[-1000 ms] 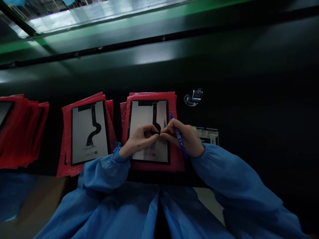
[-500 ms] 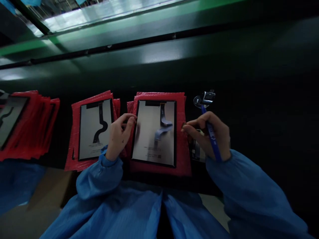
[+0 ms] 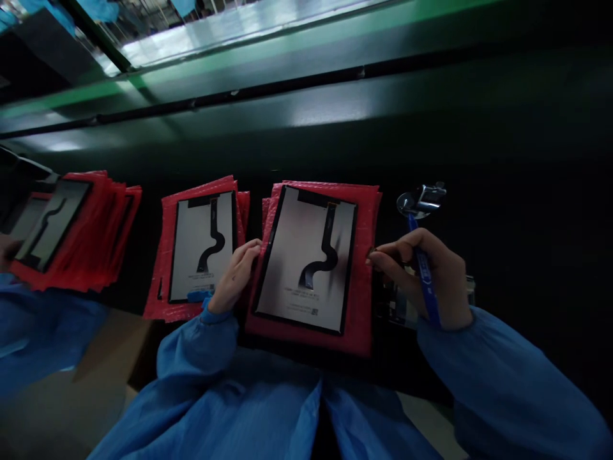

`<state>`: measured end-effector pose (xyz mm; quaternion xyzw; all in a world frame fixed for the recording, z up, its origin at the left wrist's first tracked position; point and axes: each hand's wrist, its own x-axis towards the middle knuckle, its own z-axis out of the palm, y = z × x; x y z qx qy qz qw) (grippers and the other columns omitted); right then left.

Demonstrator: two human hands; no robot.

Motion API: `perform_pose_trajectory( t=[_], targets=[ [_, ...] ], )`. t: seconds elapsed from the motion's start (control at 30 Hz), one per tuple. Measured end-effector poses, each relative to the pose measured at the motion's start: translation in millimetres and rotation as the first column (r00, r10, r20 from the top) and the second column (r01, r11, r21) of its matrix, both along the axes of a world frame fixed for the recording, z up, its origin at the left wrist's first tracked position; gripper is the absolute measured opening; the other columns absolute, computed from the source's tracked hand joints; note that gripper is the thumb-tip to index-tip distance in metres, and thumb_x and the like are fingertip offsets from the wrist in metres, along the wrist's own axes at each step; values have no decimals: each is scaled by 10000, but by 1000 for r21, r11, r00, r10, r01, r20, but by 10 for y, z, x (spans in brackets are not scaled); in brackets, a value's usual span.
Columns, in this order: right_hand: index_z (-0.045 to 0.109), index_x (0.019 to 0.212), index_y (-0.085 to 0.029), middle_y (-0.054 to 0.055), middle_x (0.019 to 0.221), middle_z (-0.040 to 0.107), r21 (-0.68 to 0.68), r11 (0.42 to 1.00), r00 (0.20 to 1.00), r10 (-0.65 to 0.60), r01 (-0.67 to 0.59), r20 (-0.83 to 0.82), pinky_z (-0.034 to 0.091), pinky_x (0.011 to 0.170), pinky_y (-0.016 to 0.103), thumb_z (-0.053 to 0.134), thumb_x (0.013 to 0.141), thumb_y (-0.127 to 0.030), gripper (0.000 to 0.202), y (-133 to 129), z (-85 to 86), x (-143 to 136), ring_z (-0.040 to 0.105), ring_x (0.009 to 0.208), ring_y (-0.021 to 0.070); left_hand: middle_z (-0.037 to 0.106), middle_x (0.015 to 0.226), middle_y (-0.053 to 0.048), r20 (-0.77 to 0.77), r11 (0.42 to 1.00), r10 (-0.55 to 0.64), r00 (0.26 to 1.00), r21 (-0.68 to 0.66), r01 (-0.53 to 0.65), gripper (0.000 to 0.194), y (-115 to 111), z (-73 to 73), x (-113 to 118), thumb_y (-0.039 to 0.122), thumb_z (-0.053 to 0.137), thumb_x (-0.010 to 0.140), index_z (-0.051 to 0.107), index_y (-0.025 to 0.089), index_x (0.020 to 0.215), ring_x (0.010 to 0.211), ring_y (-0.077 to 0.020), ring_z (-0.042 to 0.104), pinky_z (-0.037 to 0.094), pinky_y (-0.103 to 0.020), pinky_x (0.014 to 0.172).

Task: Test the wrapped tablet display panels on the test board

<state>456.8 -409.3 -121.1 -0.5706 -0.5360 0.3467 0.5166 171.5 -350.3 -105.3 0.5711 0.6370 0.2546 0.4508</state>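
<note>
In front of me a display panel (image 3: 301, 255) with a black curved flex cable (image 3: 329, 249) lies tilted on a stack of red wrap sheets (image 3: 360, 306). My left hand (image 3: 235, 276) is closed at the left edge of that stack, its fingertips pinching the red wrap beside the panel. To the right, my right hand (image 3: 433, 275) is closed round a blue-handled tool (image 3: 426, 287) with a round metal head (image 3: 421, 200). Its thumb and forefinger also pinch something small at the right edge of the red wrap.
Left of my left hand, a second panel (image 3: 189, 255) rests on red wrap. Further left, a person's hand (image 3: 7, 250) is near another panel (image 3: 55, 223) and a red stack (image 3: 103, 243). A partly hidden metallic item (image 3: 402, 310) lies beneath my right hand.
The view has shifted, moving the scene rightward. The middle panel now sits turned on the red wrap, and its cable lies in a smooth curve. Another person's hand has appeared at the left.
</note>
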Motion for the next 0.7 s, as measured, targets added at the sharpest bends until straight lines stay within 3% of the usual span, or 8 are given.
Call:
perform_pose_trajectory(
  t=[0.07,0.13,0.2,0.27,0.4,0.5,0.63,0.7],
  targets=[
    [445,738,-256,18,810,720,-4,1000,1000,-15,15,7,573,576,341,796,823,-423,398,-5,-20,5,701,683,209,639,916,-19,135,996,69,988,-71,-60,270,-6,-25,58,441,494,931,601,203,999,838,-152,586,463,-229,711],
    [448,736,-258,22,805,719,-6,1000,999,-29,29,19,561,566,340,798,822,-416,393,-4,-39,6,703,695,216,633,889,-23,220,996,-11,975,-84,30,328,-2,-32,150,477,547,913,586,182,1053,806,-150,585,471,-231,693],
    [451,731,-256,25,801,720,-1,999,999,-36,37,26,553,555,338,810,810,-422,403,3,-57,10,704,697,218,632,883,-30,224,995,-83,971,-35,93,359,1,11,204,470,588,891,583,162,1074,787,-152,582,469,-236,667],
    [456,731,-254,25,799,722,0,999,999,-36,36,20,539,525,332,822,793,-441,416,12,-67,18,703,687,218,648,905,-35,151,996,-80,985,57,72,357,-7,123,139,450,620,868,608,159,1076,808,-155,588,476,-238,683],
    [466,741,-260,32,803,726,-22,1000,999,-18,19,27,525,485,344,812,785,-506,427,25,-56,35,703,681,237,683,909,-30,37,966,218,975,137,-221,442,-21,426,-458,491,692,794,645,176,1099,753,-161,608,477,-239,618],
    [478,740,-257,32,790,727,-20,1000,997,-5,6,76,559,531,362,805,785,-526,426,51,-57,22,709,680,241,699,930,-30,25,872,454,891,190,-450,540,60,490,-1070,509,750,725,643,179,1139,698,-148,593,468,-229,575],
    [501,767,-246,25,776,729,-23,999,992,28,-26,120,572,529,358,798,786,-525,407,100,-119,-7,709,634,230,673,832,-30,-64,918,381,922,145,-369,488,223,350,-1540,519,746,679,668,165,1006,705,-164,580,457,-242,603],
    [555,830,-255,38,834,738,-3,1000,980,-19,20,200,580,570,391,786,797,-522,354,75,-133,25,719,683,251,656,785,-29,-287,941,323,902,197,-274,403,233,350,-1584,529,683,734,667,186,944,721,-192,590,440,-268,629]
  ],
)
